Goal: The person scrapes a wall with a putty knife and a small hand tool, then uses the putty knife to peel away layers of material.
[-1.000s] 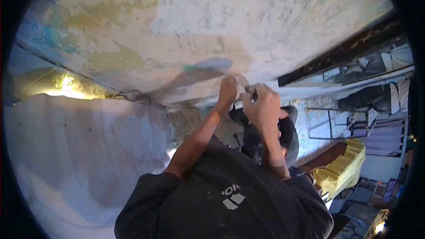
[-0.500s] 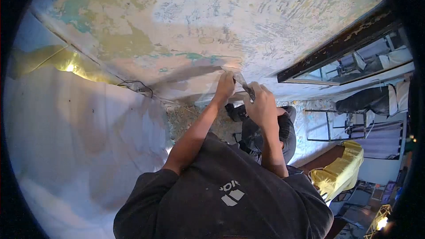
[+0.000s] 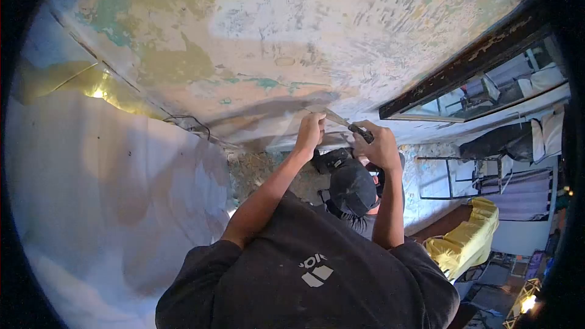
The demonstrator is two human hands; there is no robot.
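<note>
My right hand (image 3: 382,146) is wrapped around the dark handle of a putty knife (image 3: 337,118). Its light, smeared blade points left toward the fingers of my left hand (image 3: 311,133). Those fingers are pinched together close to the blade's end; what they hold, if anything, is too small to make out. Both hands are raised in front of the wall (image 3: 262,42), whose surface is patchy with pale filler, worn green paint and tan areas. A shadow falls across its lower part, beside my hands.
Below my hands, a person in a dark cap (image 3: 353,187) is close in front of me. A dark-framed window (image 3: 463,67) lies at the right. White sheeting (image 3: 116,201) hangs on the left. Farther right are a metal frame (image 3: 450,178) and a yellow cloth (image 3: 464,234).
My right hand has moved slightly right and down, and the putty knife lies flatter. My left hand has lowered a little. The other person's capped head has come into view between my arms.
</note>
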